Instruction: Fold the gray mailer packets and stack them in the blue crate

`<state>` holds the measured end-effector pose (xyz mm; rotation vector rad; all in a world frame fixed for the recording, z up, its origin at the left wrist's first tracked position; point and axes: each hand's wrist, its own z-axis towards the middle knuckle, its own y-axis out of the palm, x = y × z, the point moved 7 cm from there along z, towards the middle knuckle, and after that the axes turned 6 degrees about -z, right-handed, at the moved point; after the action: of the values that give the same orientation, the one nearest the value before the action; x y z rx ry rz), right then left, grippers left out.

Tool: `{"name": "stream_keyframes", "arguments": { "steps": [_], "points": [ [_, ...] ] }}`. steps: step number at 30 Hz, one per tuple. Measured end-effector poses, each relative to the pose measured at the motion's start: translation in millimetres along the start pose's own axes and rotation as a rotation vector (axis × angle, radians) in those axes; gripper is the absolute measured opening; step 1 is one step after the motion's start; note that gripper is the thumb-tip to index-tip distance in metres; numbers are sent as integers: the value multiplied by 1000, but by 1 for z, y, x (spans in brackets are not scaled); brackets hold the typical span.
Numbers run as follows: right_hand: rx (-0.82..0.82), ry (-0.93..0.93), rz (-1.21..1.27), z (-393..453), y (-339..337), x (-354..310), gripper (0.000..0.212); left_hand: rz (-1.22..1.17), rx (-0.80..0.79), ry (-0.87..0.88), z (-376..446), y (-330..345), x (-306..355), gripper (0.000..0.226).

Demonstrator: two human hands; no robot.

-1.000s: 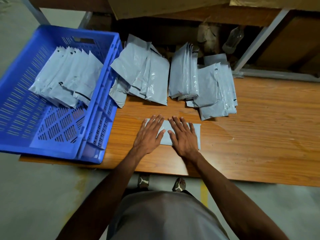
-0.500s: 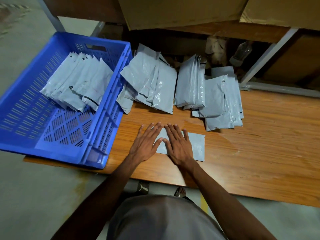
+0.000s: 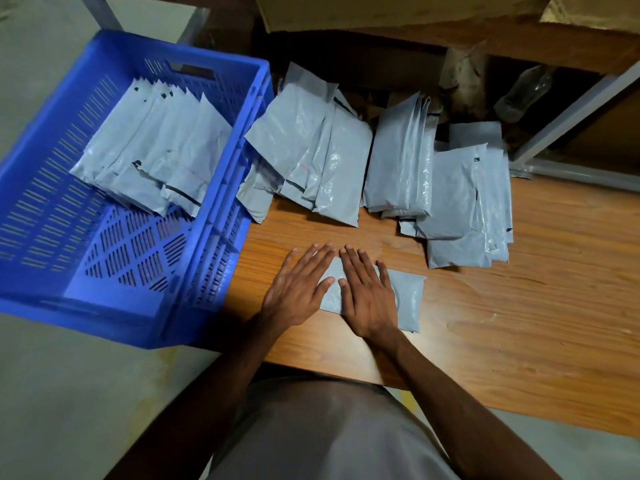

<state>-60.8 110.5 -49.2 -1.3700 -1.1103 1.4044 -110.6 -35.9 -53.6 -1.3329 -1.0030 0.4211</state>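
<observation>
Blue slotted plastic crate [image 3: 45, 216] at left, hanging partly off the table edge, near rim blurred. Inside it, a fanned row of folded gray plastic mailer packets [image 3: 156, 161] leaning toward the far right corner; count unclear because of overlap. Brown wood-grain table [image 3: 519, 323] to the right. At its far edge, three loose piles of gray mailer packets [image 3: 311, 157]; the leftmost touches the crate wall, lower ones mostly hidden. Left hand [image 3: 298, 289] lies flat, fingers straight and spread, thumb on the left end of one folded gray mailer packet [image 3: 407, 296] near the front edge. Right hand [image 3: 367, 296] flat beside it, fingers straight, pressing on the packet's middle. Packet's left part is covered by hands. Dark clear bottle [image 3: 523, 93] in the shadow behind, hard to make out.
</observation>
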Motion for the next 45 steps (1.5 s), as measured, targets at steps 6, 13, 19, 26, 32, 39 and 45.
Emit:
{"name": "stream_keyframes", "arguments": {
  "steps": [6,13,19,26,32,39,45],
  "points": [
    [-21,-3,45,-2,-2,-3,58,-4,-25,-2,-1,-1,1,62],
    [67,92,272,-16,-32,27,59,1,-20,-71,5,-6,20,67],
    [2,80,39,-42,-21,67,61,32,3,2,12,9,47,64],
    [-11,79,37,-43,-18,70,58,52,45,5,14,14,46,62],
    [-9,72,48,-41,-18,70,58,41,52,17,15,13,49,62],
    [-7,63,40,-43,-20,67,57,66,-24,-14,15,13,49,62],
    [15,149,-107,-43,-38,53,55,-69,279,-351,-14,-15,56,63]
  ]
}}
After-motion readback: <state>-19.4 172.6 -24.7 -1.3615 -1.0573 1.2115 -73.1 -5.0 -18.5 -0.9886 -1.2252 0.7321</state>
